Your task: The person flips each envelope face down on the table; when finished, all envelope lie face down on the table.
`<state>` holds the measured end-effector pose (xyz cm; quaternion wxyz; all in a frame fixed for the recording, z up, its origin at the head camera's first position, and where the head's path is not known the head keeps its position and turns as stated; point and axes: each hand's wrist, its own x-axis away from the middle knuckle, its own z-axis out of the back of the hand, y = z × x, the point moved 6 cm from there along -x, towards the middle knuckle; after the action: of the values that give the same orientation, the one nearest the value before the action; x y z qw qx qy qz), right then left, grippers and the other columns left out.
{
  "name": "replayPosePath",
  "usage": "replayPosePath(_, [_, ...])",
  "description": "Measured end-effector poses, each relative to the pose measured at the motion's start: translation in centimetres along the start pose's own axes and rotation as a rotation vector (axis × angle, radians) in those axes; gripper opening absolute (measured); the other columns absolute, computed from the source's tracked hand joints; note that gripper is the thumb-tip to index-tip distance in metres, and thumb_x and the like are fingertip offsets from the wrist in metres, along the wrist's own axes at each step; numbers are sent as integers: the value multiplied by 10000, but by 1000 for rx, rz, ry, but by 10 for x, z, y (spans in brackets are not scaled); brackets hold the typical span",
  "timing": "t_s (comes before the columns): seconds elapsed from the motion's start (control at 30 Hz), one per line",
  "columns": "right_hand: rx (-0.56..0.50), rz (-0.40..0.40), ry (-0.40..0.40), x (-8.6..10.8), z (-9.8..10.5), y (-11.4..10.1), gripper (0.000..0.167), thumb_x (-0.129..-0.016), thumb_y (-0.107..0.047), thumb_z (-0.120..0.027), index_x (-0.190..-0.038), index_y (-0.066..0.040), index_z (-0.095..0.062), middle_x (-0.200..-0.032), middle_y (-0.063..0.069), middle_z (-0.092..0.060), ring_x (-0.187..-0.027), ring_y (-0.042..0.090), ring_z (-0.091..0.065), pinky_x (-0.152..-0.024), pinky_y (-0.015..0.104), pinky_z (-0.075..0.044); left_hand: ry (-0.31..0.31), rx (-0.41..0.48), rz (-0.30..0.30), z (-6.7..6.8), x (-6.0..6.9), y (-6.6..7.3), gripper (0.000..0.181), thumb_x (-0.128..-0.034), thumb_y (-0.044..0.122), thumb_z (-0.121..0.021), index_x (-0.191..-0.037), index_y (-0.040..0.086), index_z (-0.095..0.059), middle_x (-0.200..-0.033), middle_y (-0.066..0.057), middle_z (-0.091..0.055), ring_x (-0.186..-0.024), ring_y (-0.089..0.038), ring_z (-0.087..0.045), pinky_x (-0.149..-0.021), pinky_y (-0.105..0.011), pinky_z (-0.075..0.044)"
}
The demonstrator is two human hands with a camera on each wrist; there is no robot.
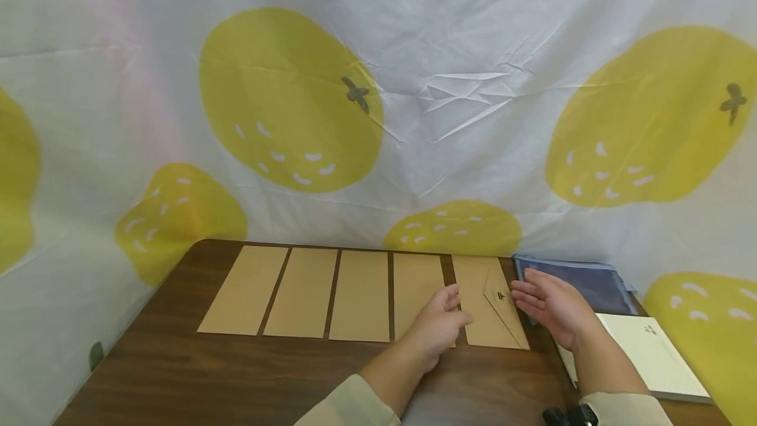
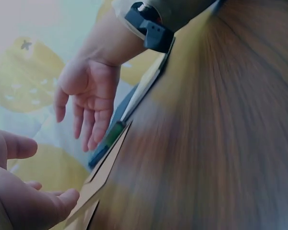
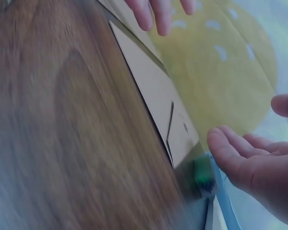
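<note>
Several brown kraft envelopes [image 1: 359, 294] lie side by side in a row on the dark wooden table. The rightmost envelope [image 1: 486, 321] has its pointed flap facing up, with a small dark emblem; the others show plain faces. My left hand [image 1: 434, 327] hovers over the gap between that envelope and its left neighbour, fingers loosely bent and holding nothing. To the right of the flap is my right hand [image 1: 556, 307], palm turned inward, its fingers relaxed around nothing. In the right wrist view, the flap envelope [image 3: 151, 86] lies below and between both hands.
A dark blue pouch [image 1: 591, 284] lies at the table's back right. In front of it rests a notepad [image 1: 650, 354] with pale lined pages. A small green object [image 3: 204, 172] sits beside the flap envelope. Behind the table hangs a fruit-print cloth [image 1: 449, 117].
</note>
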<state>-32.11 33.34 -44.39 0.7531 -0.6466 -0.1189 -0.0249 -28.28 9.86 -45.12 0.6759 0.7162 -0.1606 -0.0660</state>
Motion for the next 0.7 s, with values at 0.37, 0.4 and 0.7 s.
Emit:
replayPosePath(0.37, [33,-9,-69,1,-2,-2,906,-1149,-504,-399,-1679,66,64,-1704,387,-231,-1601,482,-304,-1160,328,-533,38,15,28,-13,-14,-8,740,-978,130,-704,-1644,106,-383,-1713,-229,-376,-1614,-440,-320,-1301,-649,-289])
replayPosePath(0.4, [41,-11,-75,2,-2,-2,906,-1149,-511,-392,-1679,66,63,-1705,388,-228,-1606,491,-285,-1167,331,-528,35,15,28,-13,-15,-10,743,-975,129,-706,-1644,106,-383,-1713,-231,-374,-1614,-440,-320,-1301,-650,-286])
replayPosePath(0.7, [116,-3,-97,5,-10,-3,890,-1152,-499,-398,-1684,64,40,-1709,405,-187,-1610,524,-237,-1275,531,-391,11,2,26,-14,-18,-15,765,-972,107,-700,-1657,90,-358,-1716,-229,-370,-1620,-427,-317,-1308,-640,-278])
